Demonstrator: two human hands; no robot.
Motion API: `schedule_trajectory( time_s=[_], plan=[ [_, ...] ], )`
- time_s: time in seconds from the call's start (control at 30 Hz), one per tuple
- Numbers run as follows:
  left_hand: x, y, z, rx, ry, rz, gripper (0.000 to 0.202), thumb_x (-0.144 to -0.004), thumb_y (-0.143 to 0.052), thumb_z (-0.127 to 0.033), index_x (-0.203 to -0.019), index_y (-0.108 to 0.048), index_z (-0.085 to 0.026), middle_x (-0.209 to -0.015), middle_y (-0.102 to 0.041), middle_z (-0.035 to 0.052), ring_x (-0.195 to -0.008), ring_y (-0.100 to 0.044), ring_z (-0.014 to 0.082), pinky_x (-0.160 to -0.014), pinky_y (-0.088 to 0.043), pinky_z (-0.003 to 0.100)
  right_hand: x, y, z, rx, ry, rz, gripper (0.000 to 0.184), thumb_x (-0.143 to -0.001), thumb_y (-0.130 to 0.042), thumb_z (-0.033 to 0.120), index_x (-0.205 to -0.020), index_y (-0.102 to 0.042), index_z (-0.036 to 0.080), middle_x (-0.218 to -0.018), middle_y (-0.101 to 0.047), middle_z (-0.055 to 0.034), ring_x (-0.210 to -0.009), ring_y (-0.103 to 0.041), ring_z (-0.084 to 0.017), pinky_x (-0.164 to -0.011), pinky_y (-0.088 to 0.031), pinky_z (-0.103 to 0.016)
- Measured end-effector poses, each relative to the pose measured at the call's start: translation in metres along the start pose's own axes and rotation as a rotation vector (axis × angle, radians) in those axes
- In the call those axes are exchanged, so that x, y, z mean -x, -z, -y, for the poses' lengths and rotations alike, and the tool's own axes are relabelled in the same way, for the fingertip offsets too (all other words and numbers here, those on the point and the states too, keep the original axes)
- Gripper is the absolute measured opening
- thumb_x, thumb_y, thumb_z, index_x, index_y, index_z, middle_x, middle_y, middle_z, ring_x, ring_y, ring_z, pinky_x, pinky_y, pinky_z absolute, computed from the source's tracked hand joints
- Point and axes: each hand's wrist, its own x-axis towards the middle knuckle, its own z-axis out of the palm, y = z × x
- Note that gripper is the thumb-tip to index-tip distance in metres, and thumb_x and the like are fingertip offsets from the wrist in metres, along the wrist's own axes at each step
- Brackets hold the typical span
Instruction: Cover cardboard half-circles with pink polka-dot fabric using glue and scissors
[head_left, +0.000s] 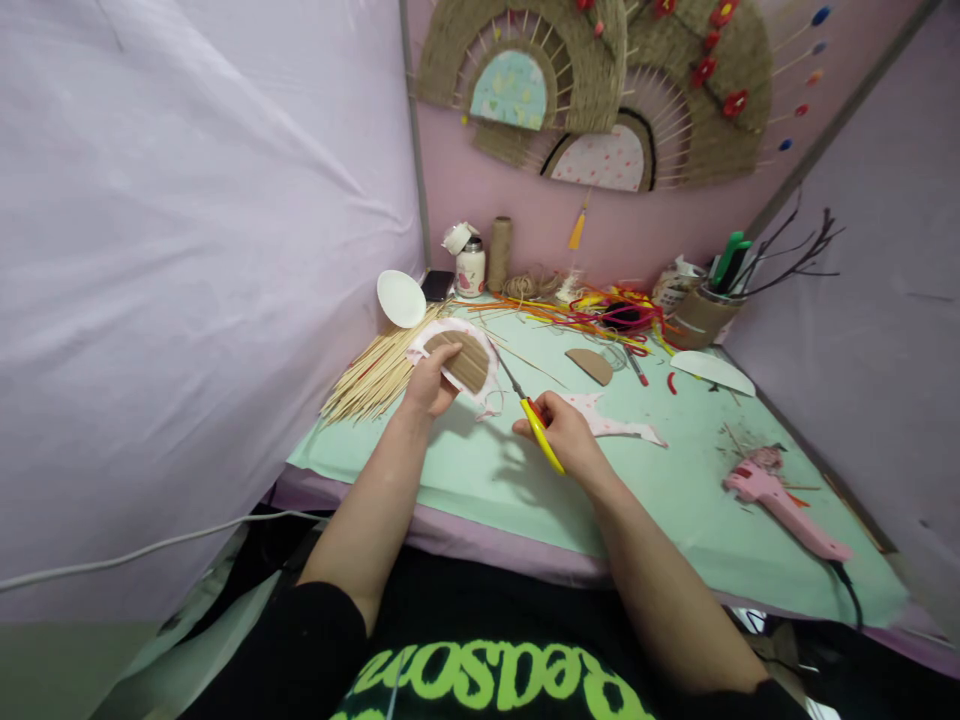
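My left hand [433, 380] grips a half-round piece of brown cardboard [469, 362] backed by white fabric with pink spots [491, 385]. The fabric sticks out past the cardboard's edge all round. My right hand [559, 430] is closed on the handles of yellow-and-red scissors [541, 437]. Their metal blades point up and left, with the tips at the fabric's right edge. I cannot tell whether the blades touch the cloth. On the table to the right, partly behind my right hand, lies a loose scrap of the same spotted fabric [619, 428].
Thin wooden sticks [367, 375] are piled at left near a white oval dish [401, 298]. A pink glue gun [784, 510] with a black cord lies at right. Cardboard [589, 366], coloured pipe cleaners [600, 315], a jar [470, 268] and a pen holder [701, 315] stand or lie further back.
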Motion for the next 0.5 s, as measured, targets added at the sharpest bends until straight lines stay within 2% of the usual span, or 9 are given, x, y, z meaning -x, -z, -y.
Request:
schedule_trajectory(
  time_s=[0.2, 0.5],
  plan=[
    [-0.0017, 0.0013, -0.0001, 0.038, -0.004, 0.026, 0.029, -0.067, -0.069, -0.017, -0.095, -0.066, -0.014, -0.084, -0.073, 0.0025, -0.077, -0.068, 0.0155, -0.08, -0.053, 0.03, 0.0004, 0.0005, 0.0002, -0.007, -0.018, 0.012, 0.043, -0.062, -0.066, 0.06, -0.067, -0.042, 0.024, -0.06, -0.051, 0.0047, -0.059, -0.043, -0.014, -0.055, -0.031, -0.027],
    [0.0, 0.0009, -0.0009, -0.016, 0.03, 0.017, 0.03, -0.065, -0.07, -0.018, -0.094, -0.066, -0.014, -0.079, -0.071, 0.002, -0.074, -0.069, 0.0165, -0.082, -0.053, 0.032, -0.0001, -0.0001, -0.0024, 0.035, -0.021, 0.039, 0.035, -0.064, -0.063, 0.051, -0.074, -0.043, 0.024, -0.065, -0.05, 0.0051, -0.062, -0.045, -0.016, -0.057, -0.032, -0.028]
  ],
)
